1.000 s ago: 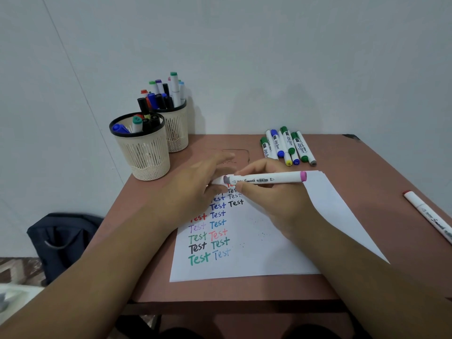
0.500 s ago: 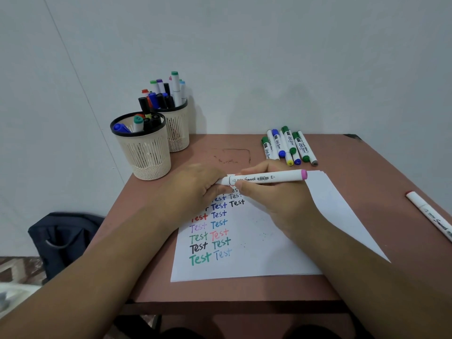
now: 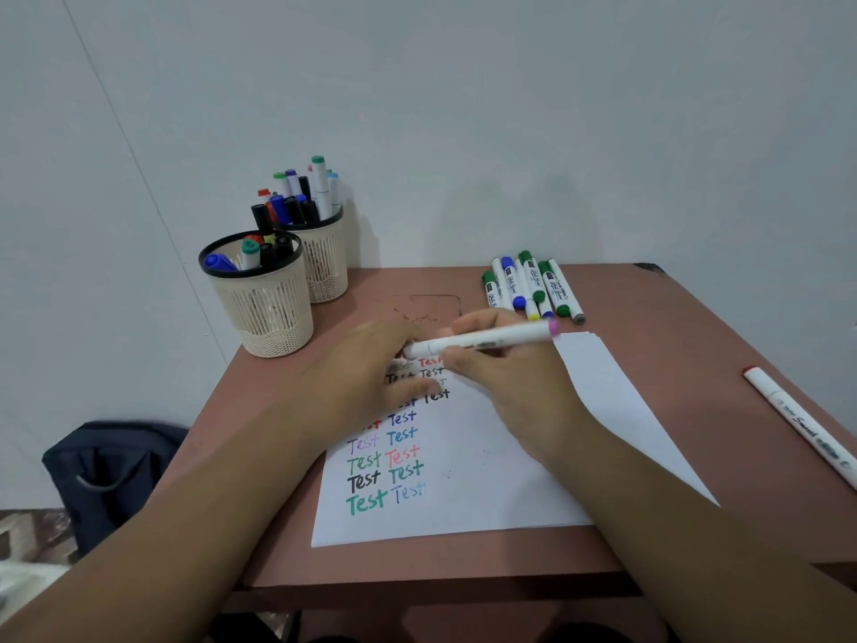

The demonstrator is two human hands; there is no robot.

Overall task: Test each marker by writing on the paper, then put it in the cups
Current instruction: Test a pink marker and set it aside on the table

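A white marker (image 3: pixel 491 338) with a pink end cap lies level above the paper (image 3: pixel 510 480); my right hand (image 3: pixel 510 392) grips its barrel. The marker's left end is capped in white. My left hand (image 3: pixel 366 378) is blurred beside that end, fingers loosely curled, thumb lower over the paper, holding nothing that I can see. The paper carries several coloured "Test" words in two columns. Two cream mesh cups stand at the table's back left: the front cup (image 3: pixel 264 308) and the back cup (image 3: pixel 327 266), both with several markers inside.
Several markers (image 3: pixel 528 285) with green, blue and yellow caps lie in a row at the back of the brown table (image 3: pixel 695 327). One white marker with a red end (image 3: pixel 797 424) lies near the right edge. A dark bag (image 3: pixel 106 471) sits on the floor left.
A second ago the marker's grey tip was bare; my left hand pushed the white cap onto it. Now that hand is drawing back from the capped end. The right hand kept its grip.
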